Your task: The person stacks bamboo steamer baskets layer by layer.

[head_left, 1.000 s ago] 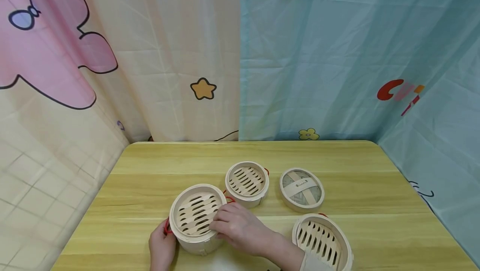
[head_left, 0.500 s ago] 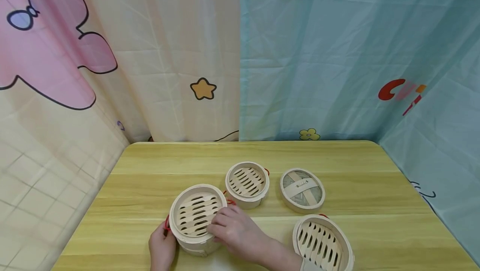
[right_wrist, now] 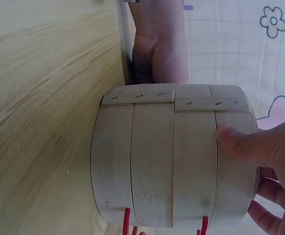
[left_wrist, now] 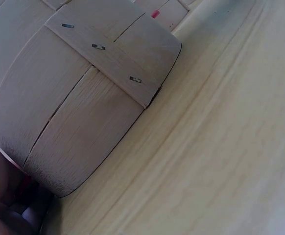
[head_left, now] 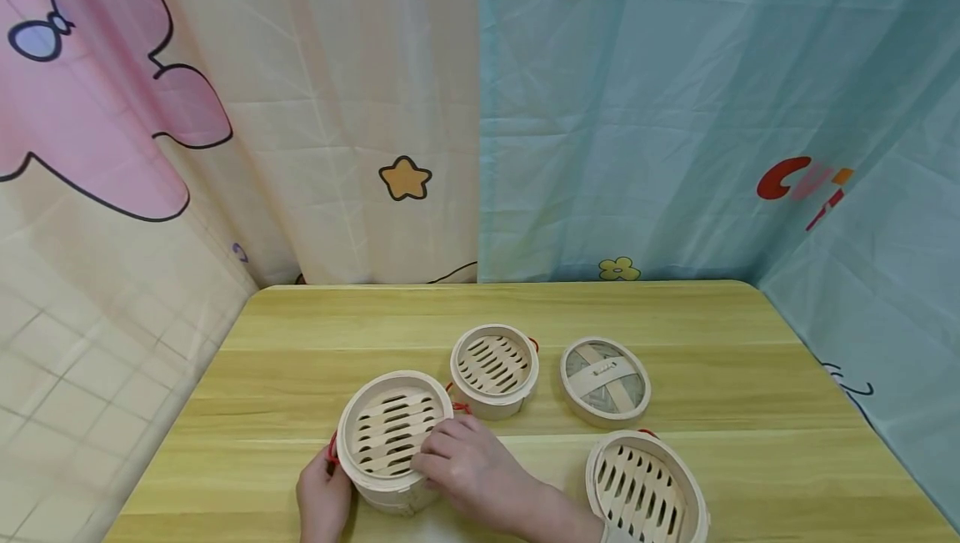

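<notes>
From my head view, the two-tier steamer [head_left: 393, 434] stands upright toward the near left of the wooden table [head_left: 300, 343], its slatted floor facing up to me. My left hand [head_left: 324, 497] is at its left side, by a red cord [head_left: 333, 449]; I can't tell whether those fingers grip or only press. My right hand [head_left: 472, 468] pinches the right side of the rim, fingers bent over it. Just behind the steamer sits a smaller steamer [head_left: 493, 364], with a round lid [head_left: 604, 381] to its right; nearer me, a slatted basket [head_left: 641, 489] is partly covered by my right sleeve [head_left: 615, 533]. Patterned curtains [head_left: 405, 67] hang beyond. On the left wrist view, the steamer's wall fills the upper left, metal staples [left_wrist: 98, 46] along a seam, its base on the table; my left fingers show dark at the lower corner, too shadowed to read. Through the right wrist view, turned sideways, my right thumb [right_wrist: 230, 139] lies on the upper tier's outer wall and the fingers reach round its rim; my left hand shows past the steamer, partly hidden.
</notes>
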A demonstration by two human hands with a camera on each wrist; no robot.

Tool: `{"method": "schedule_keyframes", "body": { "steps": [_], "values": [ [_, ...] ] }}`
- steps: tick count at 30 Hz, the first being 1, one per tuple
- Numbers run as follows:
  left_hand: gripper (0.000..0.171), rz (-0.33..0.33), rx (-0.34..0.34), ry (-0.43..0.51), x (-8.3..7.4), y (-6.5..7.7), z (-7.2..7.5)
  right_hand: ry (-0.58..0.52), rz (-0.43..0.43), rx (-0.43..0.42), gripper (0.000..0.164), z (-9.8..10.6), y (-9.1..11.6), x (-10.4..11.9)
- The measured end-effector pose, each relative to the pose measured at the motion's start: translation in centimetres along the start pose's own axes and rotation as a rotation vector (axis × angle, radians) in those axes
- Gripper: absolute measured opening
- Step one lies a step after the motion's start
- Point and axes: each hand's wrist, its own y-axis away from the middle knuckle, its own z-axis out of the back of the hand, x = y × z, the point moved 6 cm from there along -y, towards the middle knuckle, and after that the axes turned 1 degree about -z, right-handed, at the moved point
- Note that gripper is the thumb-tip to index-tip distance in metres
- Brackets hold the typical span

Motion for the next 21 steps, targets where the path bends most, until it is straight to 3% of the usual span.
{"method": "schedule_keyframes", "body": {
  "steps": [10, 21],
  "values": [
    [0.015, 0.017, 0.023, 0.007, -0.03, 0.14, -0.11, 0.026, 0.004, 0.003, 0.027, -0.08, -0.23, 0.35],
    [0.016, 0.003, 0.016, 0.007, -0.13, 0.05, 0.03, 0.03, -0.005, -0.017, 0.023, -0.3, -0.27, 0.41]
  ]
}}
